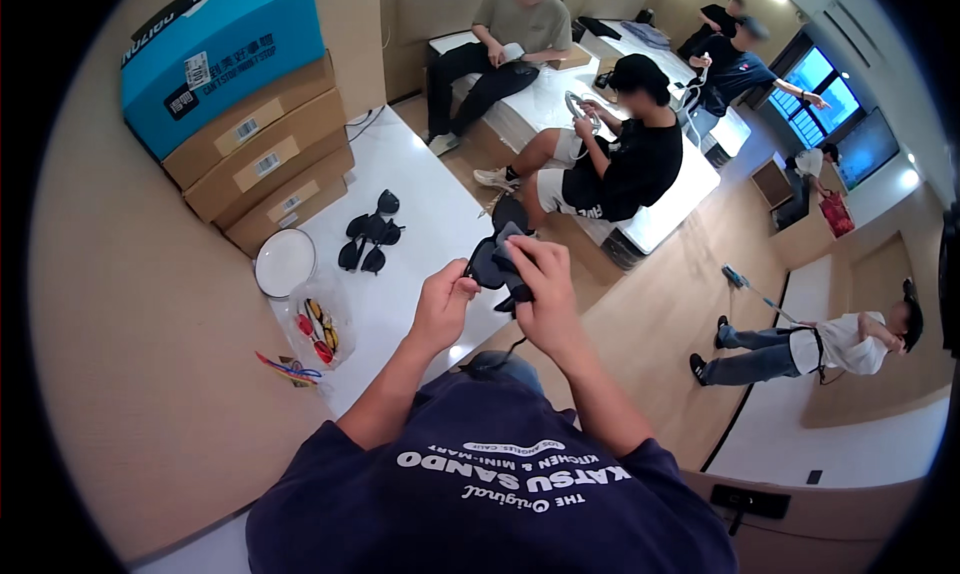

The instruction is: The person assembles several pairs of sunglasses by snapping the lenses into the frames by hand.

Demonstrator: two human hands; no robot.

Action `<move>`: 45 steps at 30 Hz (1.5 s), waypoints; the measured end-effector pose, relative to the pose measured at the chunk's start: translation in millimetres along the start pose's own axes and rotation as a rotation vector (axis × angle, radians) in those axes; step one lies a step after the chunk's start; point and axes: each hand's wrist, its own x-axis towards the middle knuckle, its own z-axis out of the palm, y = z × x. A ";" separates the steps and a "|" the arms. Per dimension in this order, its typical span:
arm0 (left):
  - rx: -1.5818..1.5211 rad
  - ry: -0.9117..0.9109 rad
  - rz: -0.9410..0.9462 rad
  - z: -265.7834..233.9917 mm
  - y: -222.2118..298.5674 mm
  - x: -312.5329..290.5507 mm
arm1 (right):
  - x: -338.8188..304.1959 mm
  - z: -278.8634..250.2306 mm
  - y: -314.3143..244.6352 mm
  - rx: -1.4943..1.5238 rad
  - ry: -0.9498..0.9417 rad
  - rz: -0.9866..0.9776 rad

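Glasses: a dark pair (486, 265), held up in front of the person's chest, between both hands and above the near right edge of the white table (415, 169).
Left hand: thumb and fingers (441, 304) are closed in a pinch at the left side of the glasses, with no visible gap.
Right hand: fingers (545, 289) are bent and drawn together over a grey cloth (507, 242), pressing it to a lens; the thumb's exact place cannot be told.
Cloth: it looks soft and thin, though its edges blend into the dark frame.
Step in hand: apparently wiping a lens, the left hand steadying while the right hand rubs.
Next move: it would call for light, even pressure across the lens and a firm left pinch, so that the frame does not twist; reaching the other lens would need a small turn of the glasses.
Other glasses: a dark cluster (374, 228) lies on the table, left of the hands and apart from them; the exact count is unclear.
Table's left side: a plate (284, 264) and a clear bag (338, 316) of red and yellow things, near stacked boxes (262, 152).
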 end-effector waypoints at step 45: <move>0.025 -0.109 -0.108 -31.0 3.1 9.6 | -10.5 11.4 47.4 0.347 0.137 0.419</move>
